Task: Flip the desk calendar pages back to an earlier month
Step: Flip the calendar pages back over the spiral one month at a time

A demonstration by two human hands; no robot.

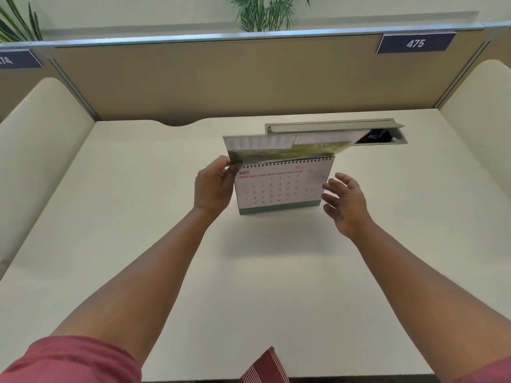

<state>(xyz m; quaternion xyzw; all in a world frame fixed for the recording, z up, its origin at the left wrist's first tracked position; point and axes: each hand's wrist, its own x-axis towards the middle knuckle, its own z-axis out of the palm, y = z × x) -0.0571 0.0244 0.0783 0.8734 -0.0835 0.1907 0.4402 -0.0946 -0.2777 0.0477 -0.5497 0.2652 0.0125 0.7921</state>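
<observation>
A spiral-bound desk calendar stands upright in the middle of the cream desk, its facing page headed JULY. Above the spiral, several pages are lifted and blurred, fanned out roughly level. My left hand is at the calendar's left edge and pinches the lower left corner of the lifted pages. My right hand hovers just right of the calendar with fingers spread, holding nothing; whether it touches the calendar's right edge is unclear.
A grey cable hatch with its lid raised sits in the desk behind the calendar. Beige partition walls close the back, cream side panels flank the desk. A numbered sign reads 475.
</observation>
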